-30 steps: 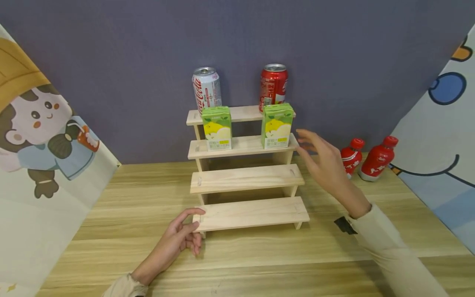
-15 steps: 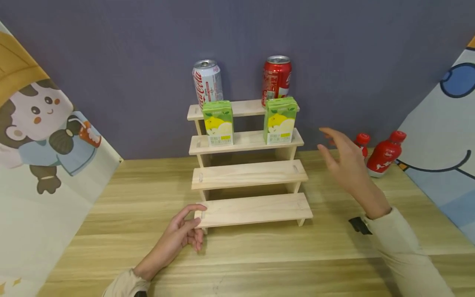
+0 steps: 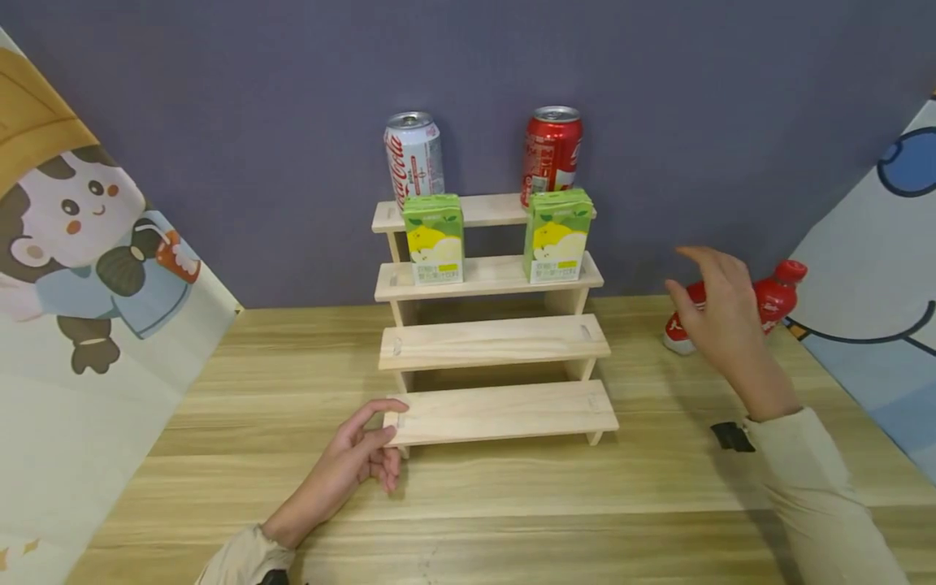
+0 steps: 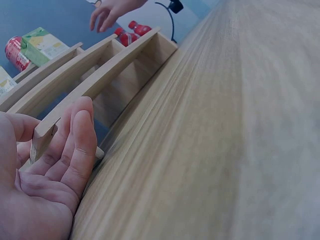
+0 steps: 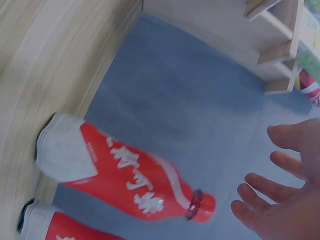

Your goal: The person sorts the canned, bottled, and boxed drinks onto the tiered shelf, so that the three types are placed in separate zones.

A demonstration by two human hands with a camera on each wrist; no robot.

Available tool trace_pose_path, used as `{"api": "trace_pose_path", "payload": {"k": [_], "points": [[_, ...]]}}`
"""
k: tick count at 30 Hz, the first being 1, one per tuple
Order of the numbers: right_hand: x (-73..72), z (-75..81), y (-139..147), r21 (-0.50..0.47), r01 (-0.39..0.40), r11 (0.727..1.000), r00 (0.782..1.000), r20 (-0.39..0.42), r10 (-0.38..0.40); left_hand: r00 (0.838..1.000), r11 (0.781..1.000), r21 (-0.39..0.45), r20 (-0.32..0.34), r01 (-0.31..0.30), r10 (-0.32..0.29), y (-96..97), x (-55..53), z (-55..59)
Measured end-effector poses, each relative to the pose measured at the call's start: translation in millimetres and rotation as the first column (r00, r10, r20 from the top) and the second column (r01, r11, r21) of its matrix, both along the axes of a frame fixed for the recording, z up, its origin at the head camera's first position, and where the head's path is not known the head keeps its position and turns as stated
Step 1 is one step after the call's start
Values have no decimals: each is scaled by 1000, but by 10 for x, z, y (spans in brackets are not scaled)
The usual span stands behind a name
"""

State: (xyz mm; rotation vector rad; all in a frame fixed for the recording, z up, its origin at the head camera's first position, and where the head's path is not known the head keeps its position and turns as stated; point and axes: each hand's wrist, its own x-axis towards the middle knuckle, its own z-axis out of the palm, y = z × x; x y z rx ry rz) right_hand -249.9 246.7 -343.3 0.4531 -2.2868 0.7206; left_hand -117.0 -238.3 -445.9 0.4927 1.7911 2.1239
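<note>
At the left end of the lowest step of a pale wooden four-step display stand, my left hand pinches the plank between thumb and fingers. The left wrist view shows the hand around the plank's end. My right hand is in the air at the right with fingers loosely spread, holding nothing. Beside it stand two red bottles with red caps: the nearer bottle is partly hidden by the hand, the other bottle is behind. In the right wrist view the fingers are apart from the bottle cap.
On the top step stand a white Coca-Cola can and a red can. Two green juice boxes, the left box and the right box, stand one step lower. A dark wall rises behind the wooden table.
My right hand has moved right, away from the right juice box and over to the red bottles. My left hand keeps its hold on the stand. The head view has shifted slightly.
</note>
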Motion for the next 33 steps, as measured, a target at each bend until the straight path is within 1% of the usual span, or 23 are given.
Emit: {"api": "trace_pose_path", "payload": {"k": [2,5,9,14,18,20,22,24,26,27,29,33], "points": [[-16,-17,58,-2,24,1000,1000,7,-24,1000,1000,4,0,2,-2,3,2,4],[-28,-45,137,28,58,998,998,-11,-57,1000,1000,4,2,8,-8,3,13,5],[-12,-70,230,79,95,992,995,-4,-95,1000,1000,0,16,6,-6,0,33,-1],[-15,-89,328,79,108,991,992,52,-112,1000,1000,4,6,18,-18,-4,28,-4],[-33,-128,396,81,131,988,985,99,-139,1000,1000,-6,16,9,-9,-6,24,-8],[-46,-159,422,92,154,984,974,151,-167,1000,1000,-10,23,2,-2,-5,22,-10],[-65,-199,434,106,180,978,956,215,-199,1000,1000,-6,18,5,-5,-5,18,-8],[-85,-246,429,110,192,975,939,267,-215,1000,1000,1,5,13,-13,-3,14,-2],[-111,-297,418,104,192,976,928,303,-215,1000,1000,5,-5,20,-20,-4,9,6],[-124,-323,413,100,189,977,929,304,-211,1000,1000,6,-10,23,-23,-5,7,9],[-148,-370,406,90,180,980,937,288,-198,1000,1000,1,-6,20,-20,-7,6,14],[-180,-441,408,74,177,981,954,231,-189,1000,1000,-13,15,2,-2,-12,8,6]]}}
